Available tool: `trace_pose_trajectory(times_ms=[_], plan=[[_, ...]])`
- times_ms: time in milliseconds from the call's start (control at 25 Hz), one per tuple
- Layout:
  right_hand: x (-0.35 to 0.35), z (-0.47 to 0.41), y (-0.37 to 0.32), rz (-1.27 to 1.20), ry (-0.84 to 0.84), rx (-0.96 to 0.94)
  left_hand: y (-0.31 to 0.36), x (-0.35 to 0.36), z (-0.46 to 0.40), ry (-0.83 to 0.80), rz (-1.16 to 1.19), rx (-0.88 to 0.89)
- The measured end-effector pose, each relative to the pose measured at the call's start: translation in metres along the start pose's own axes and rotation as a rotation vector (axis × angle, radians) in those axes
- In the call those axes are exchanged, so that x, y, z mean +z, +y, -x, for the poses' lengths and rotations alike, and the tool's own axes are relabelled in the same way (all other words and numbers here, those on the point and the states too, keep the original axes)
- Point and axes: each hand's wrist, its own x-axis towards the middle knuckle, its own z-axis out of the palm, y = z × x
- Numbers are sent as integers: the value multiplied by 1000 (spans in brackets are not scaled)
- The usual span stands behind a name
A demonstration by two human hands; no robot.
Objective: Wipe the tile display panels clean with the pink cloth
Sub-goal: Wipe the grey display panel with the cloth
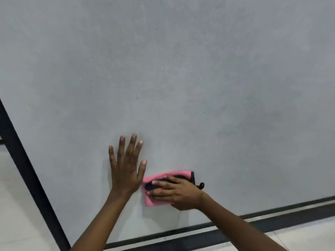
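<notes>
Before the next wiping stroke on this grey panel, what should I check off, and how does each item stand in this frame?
1. Pink cloth flat against the grey tile panel: ok.
2. Right hand on the cloth, fingers spread over it: ok.
3. Left hand flat on the panel beside the cloth, bracing it: ok, though it lies in the way of a leftward stroke.
4. Room to wipe upward and to the right: ok, bare panel there.
5. Black frame at the left edge and bottom rail apart from the cloth: ok.
6. Panel already clean where wiped: cannot tell; the mottled surface hides dust.
</notes>
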Motion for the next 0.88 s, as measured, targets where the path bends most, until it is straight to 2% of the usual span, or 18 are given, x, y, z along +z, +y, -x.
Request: trace_pose_trajectory(times_ms=[40, 80, 160, 280, 360, 400, 440, 480, 600, 640, 680, 720, 800, 880], plan=[[-6, 5, -4, -55, -29, -85, 6, 4, 24, -21, 3, 16], [-15, 10, 12, -102, -14, -67, 6, 8, 49, -50, -24, 36], [-42, 22, 74, -88, 148, 185, -9, 22, 75, -82, -133, 73], [-78, 42, 156, -47, 451, 656, -26, 43, 83, -14, -250, 109], [-52, 43, 133, -69, 539, 818, -26, 49, 86, 32, -259, 115], [-31, 41, 100, -75, 500, 829, -26, 48, 87, 35, -242, 123], [-10, 39, 62, -83, 404, 754, -27, 47, 86, 33, -228, 131], [9, 36, 23, -110, 267, 574, -27, 45, 84, 29, -216, 122], [61, 44, -78, -70, -242, -304, -9, 40, 90, -41, -102, -20], [66, 50, -90, -43, -341, -458, 2, 39, 105, -92, -51, -41], [67, 59, -88, -54, -344, -486, 13, 39, 125, -136, -18, -12], [62, 65, -76, -103, -309, -416, 20, 39, 145, -173, -17, 46], [41, 79, -32, -167, -190, -119, 21, 46, 167, -216, -35, 111], [9, 99, 33, -124, -11, 204, 15, 60, 167, -177, -75, 84]])
